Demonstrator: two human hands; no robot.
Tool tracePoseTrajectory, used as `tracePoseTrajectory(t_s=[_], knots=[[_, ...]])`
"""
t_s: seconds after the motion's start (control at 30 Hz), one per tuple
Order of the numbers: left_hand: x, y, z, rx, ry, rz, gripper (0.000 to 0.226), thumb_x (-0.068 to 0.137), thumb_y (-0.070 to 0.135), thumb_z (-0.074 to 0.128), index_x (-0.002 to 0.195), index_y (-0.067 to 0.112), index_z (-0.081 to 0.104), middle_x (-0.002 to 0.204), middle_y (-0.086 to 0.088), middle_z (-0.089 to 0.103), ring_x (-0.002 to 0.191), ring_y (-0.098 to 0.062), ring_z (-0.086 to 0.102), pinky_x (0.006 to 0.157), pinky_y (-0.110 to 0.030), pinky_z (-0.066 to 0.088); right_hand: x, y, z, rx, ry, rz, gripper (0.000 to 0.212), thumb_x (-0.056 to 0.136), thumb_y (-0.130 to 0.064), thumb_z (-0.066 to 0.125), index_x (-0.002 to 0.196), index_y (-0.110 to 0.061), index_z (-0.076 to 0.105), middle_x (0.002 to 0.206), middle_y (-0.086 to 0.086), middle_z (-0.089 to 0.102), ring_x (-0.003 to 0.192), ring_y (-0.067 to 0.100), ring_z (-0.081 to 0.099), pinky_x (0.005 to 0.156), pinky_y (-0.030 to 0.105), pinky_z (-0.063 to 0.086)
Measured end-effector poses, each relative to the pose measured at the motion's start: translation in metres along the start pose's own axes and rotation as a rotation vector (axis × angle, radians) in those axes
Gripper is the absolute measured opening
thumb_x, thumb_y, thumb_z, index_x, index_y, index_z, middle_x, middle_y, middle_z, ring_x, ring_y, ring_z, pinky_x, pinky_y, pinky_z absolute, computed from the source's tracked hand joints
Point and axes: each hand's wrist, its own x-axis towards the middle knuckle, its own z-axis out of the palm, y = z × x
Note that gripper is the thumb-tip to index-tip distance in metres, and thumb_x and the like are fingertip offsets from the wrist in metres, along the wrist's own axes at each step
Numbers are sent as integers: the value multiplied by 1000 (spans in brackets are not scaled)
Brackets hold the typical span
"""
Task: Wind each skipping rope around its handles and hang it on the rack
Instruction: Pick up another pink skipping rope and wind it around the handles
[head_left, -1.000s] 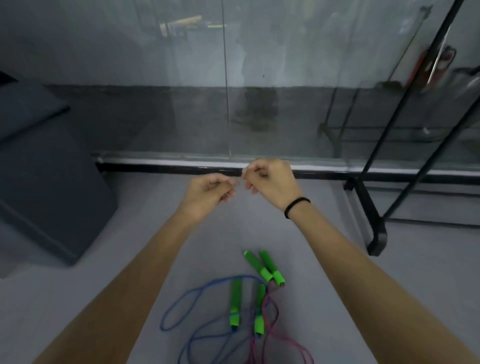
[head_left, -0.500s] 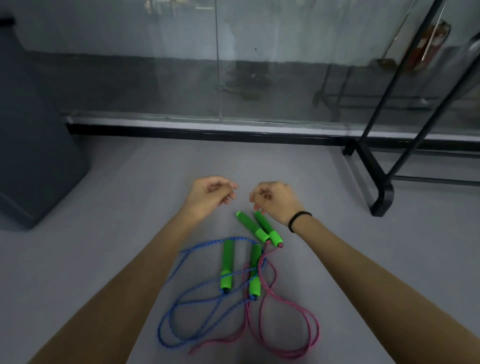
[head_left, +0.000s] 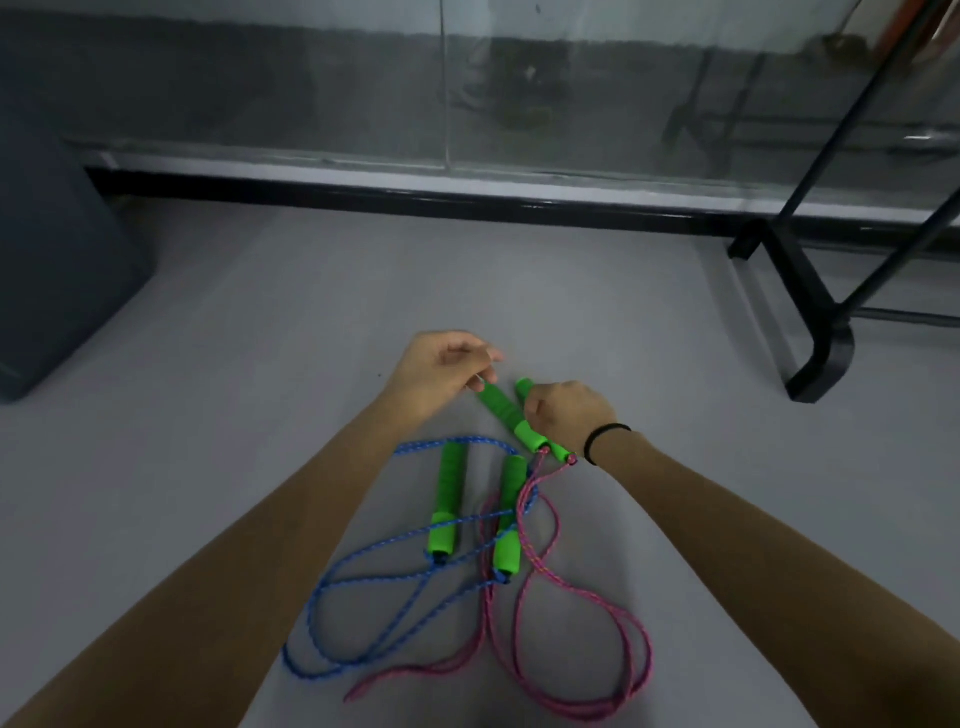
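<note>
- Grey floor (head_left: 260, 338), with the black rack (head_left: 813, 338) standing far right.
- Blue rope (head_left: 309, 618) and pink rope (head_left: 648, 660) lie tangled and unwound on the floor.
- Right hand (head_left: 569, 415) grips one pink-rope handle (head_left: 524, 387).
- Left hand (head_left: 441, 371) has curled fingers at the neighbouring handle (head_left: 506, 415); whether it grips is unclear.

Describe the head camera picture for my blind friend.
The right hand grips one green handle of the pink rope; the left hand touches the tip of the other handle. The blue rope lies loose beside it on the grey floor, a black rack at right.
</note>
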Motion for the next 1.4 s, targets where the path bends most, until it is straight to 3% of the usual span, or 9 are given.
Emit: tracePoseTrajectory(t_s=[0.17, 0.37, 0.5, 0.67, 0.83, 0.97, 1.13, 1.23, 1.4], knots=[[5, -16, 4, 27, 10, -31, 15, 89, -1, 54, 95, -8, 66, 62, -1, 64, 47, 2, 56, 52, -8, 45, 28, 27, 46, -97, -165, 25, 39, 87, -21, 54, 126, -19, 48, 132, 15, 41, 115, 38, 47, 98, 44, 43], [11, -28, 3, 53, 17, -60, 16, 89, 1, 54, 96, -7, 67, 65, -3, 64, 47, 3, 56, 52, -7, 45, 47, 39, 87, 30, -214, 220, 56, 85, -39, 58, 134, -26, 36, 144, 14, 14, 126, 43, 31, 104, 52, 37], [14, -35, 0, 51, 20, -83, 15, 89, 0, 54, 93, -7, 67, 51, 8, 64, 47, 2, 56, 52, -8, 45, 59, 35, 98, 108, -190, 344, 61, 80, -44, 63, 130, -17, 40, 141, 16, 18, 124, 44, 33, 102, 53, 39], [18, -38, -1, 53, 18, -99, 15, 90, 0, 53, 91, -5, 67, 49, 9, 64, 47, 2, 56, 53, -8, 46, 63, 30, 108, 83, -115, 464, 46, 86, -34, 59, 126, -17, 43, 134, 14, 26, 121, 38, 35, 92, 53, 41], [16, -35, -1, 47, 19, -99, 16, 89, 0, 54, 95, -8, 67, 53, 7, 64, 47, 2, 56, 52, -9, 45, 57, 33, 103, 230, -64, 385, 53, 80, -31, 63, 123, -14, 38, 124, 17, 33, 115, 42, 42, 93, 50, 44], [10, -16, 3, 24, 34, -97, 18, 90, -1, 52, 98, -11, 65, 62, -2, 63, 46, 3, 55, 50, -6, 42, 38, 20, 69, 489, 117, 223, 39, 78, -26, 63, 106, -11, 39, 102, 10, 34, 96, 37, 52, 85, 44, 47], [8, 39, 8, 30, 135, -117, 23, 83, 13, 66, 105, 10, 61, 85, -4, 63, 59, -3, 56, 51, -11, 43, 8, -23, -17, 717, 326, 16, 37, 77, -12, 66, 90, -12, 31, 94, 8, 40, 74, 21, 42, 52, 16, 31], [6, 101, 8, 1, 164, -120, 36, 82, 20, 68, 111, 20, 47, 104, -2, 61, 78, -10, 59, 59, -20, 48, -14, -47, -89, 777, 372, -95, 34, 78, -11, 64, 87, -15, 31, 88, 9, 46, 67, 16, 42, 50, 15, 32], [-2, 249, -3, -140, 186, 7, 26, 84, 12, 64, 90, 25, 42, 108, -7, 61, 84, -9, 62, 72, -32, 53, -68, -89, -235, 847, 430, -156, 29, 79, -11, 61, 86, -14, 33, 84, 7, 47, 64, 11, 42, 52, 15, 34]])
